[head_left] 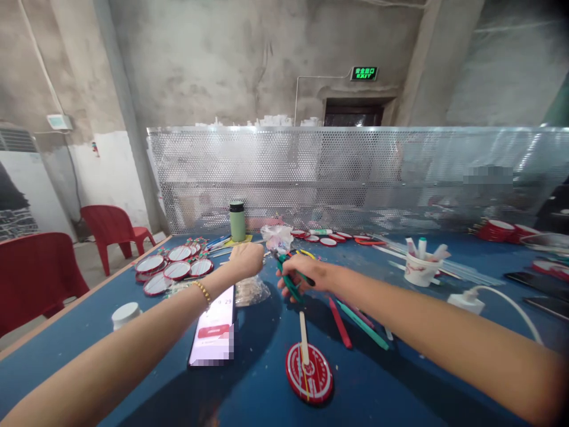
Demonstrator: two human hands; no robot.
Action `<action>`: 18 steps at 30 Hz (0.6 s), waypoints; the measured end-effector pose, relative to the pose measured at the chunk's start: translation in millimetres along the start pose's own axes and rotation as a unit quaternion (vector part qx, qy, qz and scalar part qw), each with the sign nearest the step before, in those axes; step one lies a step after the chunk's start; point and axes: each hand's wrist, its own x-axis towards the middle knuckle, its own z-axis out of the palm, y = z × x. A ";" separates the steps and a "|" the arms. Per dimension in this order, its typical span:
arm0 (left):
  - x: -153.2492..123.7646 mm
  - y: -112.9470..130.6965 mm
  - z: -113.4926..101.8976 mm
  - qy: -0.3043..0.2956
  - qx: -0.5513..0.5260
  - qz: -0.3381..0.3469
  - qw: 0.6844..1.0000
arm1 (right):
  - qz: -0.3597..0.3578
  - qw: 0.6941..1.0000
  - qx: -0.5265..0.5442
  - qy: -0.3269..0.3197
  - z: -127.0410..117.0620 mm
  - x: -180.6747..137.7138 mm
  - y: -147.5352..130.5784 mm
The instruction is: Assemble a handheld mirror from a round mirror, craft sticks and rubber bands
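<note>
Both my arms reach forward over a blue table [249,385]. My left hand [246,260] is closed in a fist near a crumpled clear plastic bag [277,236]; what it grips is hidden. My right hand [299,274] is closed around a green-handled tool [290,283], apparently scissors or pliers. In front of me a round red disc [310,373] lies flat with a pale stick [303,337] across it. Red and green sticks [351,321] lie beside my right forearm.
A phone [213,330] lies under my left arm, with a white lid [125,313] to its left. Several red-rimmed discs [173,268], a green bottle [237,220], a paper cup [418,268], a white charger [466,301] and a perforated metal screen [355,172] surround the work area. Red chairs [114,228] stand at left.
</note>
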 end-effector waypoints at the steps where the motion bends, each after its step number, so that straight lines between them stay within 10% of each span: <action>1: 3.8 -6.3 1.2 0.007 0.000 -0.003 1.000 | -0.027 0.999 0.017 -0.006 -7.5 -4.6 -3.3; 7: 28.4 -34.6 21.5 -0.002 -0.019 0.008 1.000 | -0.084 0.996 0.040 -0.001 -62.9 -36.1 -24.5; 11: 37.5 -38.0 39.1 -0.024 -0.019 0.015 0.999 | -0.104 0.986 -0.046 0.122 -91.5 -35.6 -29.3; 18: 36.9 -4.3 35.5 0.015 -0.012 0.098 0.995 | -0.063 0.874 -0.381 0.294 -129.1 9.9 -28.3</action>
